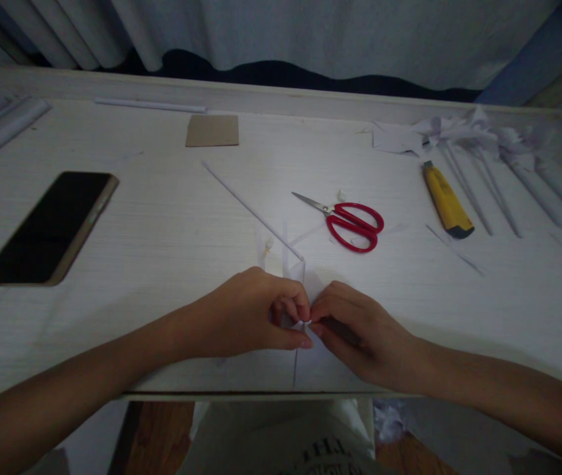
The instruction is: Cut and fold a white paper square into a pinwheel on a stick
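Note:
My left hand (251, 313) and my right hand (360, 330) meet near the front edge of the table. Both pinch a small piece of white paper (305, 325) between thumb and fingertips, most of it hidden by the fingers. Just beyond my hands lies a thin rolled white paper stick (254, 212), slanting away to the left. Thin paper strips rest around its near end. Scissors with red handles (355, 224) lie closed on the table, beyond my right hand, blades pointing left.
A phone (48, 227) lies at left. A cardboard piece (212, 130) and a long paper roll (150, 105) are at the back. On the right are a yellow utility knife (446, 198) and several paper flowers with stems (489, 138). Larger paper rolls (4, 132) sit far left.

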{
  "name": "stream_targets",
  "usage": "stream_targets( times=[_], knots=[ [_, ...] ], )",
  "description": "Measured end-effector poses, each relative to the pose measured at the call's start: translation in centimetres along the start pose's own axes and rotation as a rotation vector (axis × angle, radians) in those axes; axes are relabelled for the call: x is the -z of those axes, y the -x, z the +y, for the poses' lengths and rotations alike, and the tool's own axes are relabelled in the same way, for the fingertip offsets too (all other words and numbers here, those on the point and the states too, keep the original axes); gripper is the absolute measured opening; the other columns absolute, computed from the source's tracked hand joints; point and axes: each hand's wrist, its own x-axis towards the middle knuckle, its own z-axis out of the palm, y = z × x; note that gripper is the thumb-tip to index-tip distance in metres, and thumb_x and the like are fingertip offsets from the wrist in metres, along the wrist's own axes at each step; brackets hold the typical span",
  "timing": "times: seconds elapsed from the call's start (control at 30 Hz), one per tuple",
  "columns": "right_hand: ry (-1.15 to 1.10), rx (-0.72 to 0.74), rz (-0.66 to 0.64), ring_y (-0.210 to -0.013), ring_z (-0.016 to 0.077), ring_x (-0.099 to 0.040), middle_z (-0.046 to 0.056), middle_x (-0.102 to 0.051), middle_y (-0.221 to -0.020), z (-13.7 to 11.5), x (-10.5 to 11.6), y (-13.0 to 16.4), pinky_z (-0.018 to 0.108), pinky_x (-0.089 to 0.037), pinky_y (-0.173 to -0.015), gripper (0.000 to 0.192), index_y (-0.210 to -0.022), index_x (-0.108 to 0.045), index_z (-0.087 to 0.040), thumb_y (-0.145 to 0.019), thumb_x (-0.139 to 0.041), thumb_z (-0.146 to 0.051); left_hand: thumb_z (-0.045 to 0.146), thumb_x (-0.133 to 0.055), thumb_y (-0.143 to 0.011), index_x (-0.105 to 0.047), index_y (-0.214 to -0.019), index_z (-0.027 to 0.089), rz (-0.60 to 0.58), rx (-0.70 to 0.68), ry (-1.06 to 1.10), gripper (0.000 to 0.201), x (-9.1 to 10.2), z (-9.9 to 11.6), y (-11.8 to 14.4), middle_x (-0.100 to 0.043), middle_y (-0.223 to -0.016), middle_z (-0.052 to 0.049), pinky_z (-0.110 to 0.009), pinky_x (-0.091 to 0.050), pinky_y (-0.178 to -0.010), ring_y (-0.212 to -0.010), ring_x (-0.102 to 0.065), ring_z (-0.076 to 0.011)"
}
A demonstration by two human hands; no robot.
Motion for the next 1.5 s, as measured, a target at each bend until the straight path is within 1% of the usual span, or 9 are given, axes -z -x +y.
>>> stream_targets(
  times=[0.17,0.63,0.8,0.97,1.03,1.17,1.23,1.4,1.5],
  knots=[
    [-0.002,0.001,0.015,-0.071,0.0145,-0.045,0.004,-0.052,-0.074,0.0,0.0,-0.1,0.029,-0.039,-0.064,0.011,-0.083,-0.051,-0.014,-0.077,-0.043,-0.010,0.030,-0.064,-0.065,-0.059,-0.073,0.016,-0.003,-0.008,0.051,0.017,0.0,-0.1,-0.2,-0.057,-0.057,0.005,-0.013,-0.036,-0.047,-0.049,-0.049,-0.0046],
    [-0.063,-0.024,0.031,-0.071,0.0134,-0.046,0.003,-0.051,-0.075,-0.1,0.3,0.0,0.027,-0.040,-0.063,0.014,-0.083,-0.050,-0.014,-0.072,-0.047,-0.006,0.028,-0.062,-0.066,-0.058,-0.074,0.016,-0.038,-0.023,0.038,0.015,0.2,-0.1,-0.1,-0.057,-0.058,0.004,-0.013,-0.036,-0.048,-0.052,-0.049,-0.0046],
    [0.012,-0.014,0.176,-0.070,0.0138,-0.048,0.002,-0.052,-0.073,-0.1,1.9,0.1,0.028,-0.041,-0.061,0.009,-0.081,-0.050,-0.018,-0.076,-0.048,-0.011,0.030,-0.063,-0.066,-0.057,-0.080,0.017,-0.066,-0.024,0.075,0.019,0.3,-0.3,-0.1,-0.060,-0.063,0.005,-0.012,-0.036,-0.049,-0.054,-0.050,-0.0045],
    [0.108,-0.037,0.305,-0.074,0.0164,-0.052,0.004,-0.055,-0.077,0.4,3.8,0.8,0.032,-0.043,-0.066,0.010,-0.084,-0.051,-0.021,-0.077,-0.050,-0.014,0.031,-0.060,-0.069,-0.062,-0.090,0.019,-0.120,-0.039,0.056,0.024,0.7,-0.1,-0.2,-0.060,-0.064,0.003,-0.013,-0.036,-0.050,-0.054,-0.049,-0.0049],
    [0.176,-0.015,0.272,-0.077,0.0177,-0.052,0.005,-0.055,-0.080,0.6,4.3,1.4,0.033,-0.044,-0.067,0.013,-0.087,-0.051,-0.020,-0.076,-0.051,-0.015,0.031,-0.059,-0.070,-0.063,-0.088,0.018,-0.127,-0.036,0.060,0.023,0.9,0.0,-0.3,-0.059,-0.062,0.002,-0.014,-0.036,-0.050,-0.054,-0.049,-0.0053],
    [0.323,0.052,0.024,-0.086,0.0192,-0.051,0.008,-0.056,-0.090,1.0,5.0,2.5,0.035,-0.044,-0.072,0.021,-0.098,-0.053,-0.018,-0.077,-0.050,-0.018,0.031,-0.057,-0.071,-0.065,-0.086,0.018,-0.134,-0.044,0.062,0.021,1.0,0.2,-0.4,-0.060,-0.064,0.002,-0.014,-0.035,-0.050,-0.055,-0.049,-0.0058],
    [0.390,0.060,-0.062,-0.089,0.0194,-0.050,0.009,-0.056,-0.095,1.1,5.2,3.0,0.036,-0.044,-0.074,0.024,-0.101,-0.054,-0.017,-0.079,-0.048,-0.020,0.032,-0.057,-0.072,-0.065,-0.087,0.018,-0.137,-0.053,0.064,0.022,1.0,0.2,-0.3,-0.060,-0.063,0.002,-0.014,-0.035,-0.050,-0.055,-0.048,-0.0061],
    [0.530,0.087,-0.127,-0.089,0.0188,-0.050,0.009,-0.055,-0.096,1.1,4.8,3.8,0.035,-0.043,-0.076,0.027,-0.105,-0.054,-0.016,-0.080,-0.049,-0.024,0.032,-0.053,-0.075,-0.064,-0.093,0.017,-0.119,-0.072,0.066,0.026,0.9,0.0,0.0,-0.062,-0.065,0.000,-0.016,-0.035,-0.051,-0.056,-0.050,-0.0072],
    [0.677,0.172,-0.130,-0.087,0.0198,-0.050,0.010,-0.057,-0.095,1.2,4.4,3.9,0.035,-0.043,-0.074,0.026,-0.106,-0.054,-0.015,-0.082,-0.046,-0.021,0.030,-0.050,-0.077,-0.063,-0.095,0.016,-0.125,-0.099,0.086,0.026,0.9,-0.1,0.1,-0.062,-0.068,-0.001,-0.016,-0.035,-0.052,-0.058,-0.050,-0.0075]
  ],
)
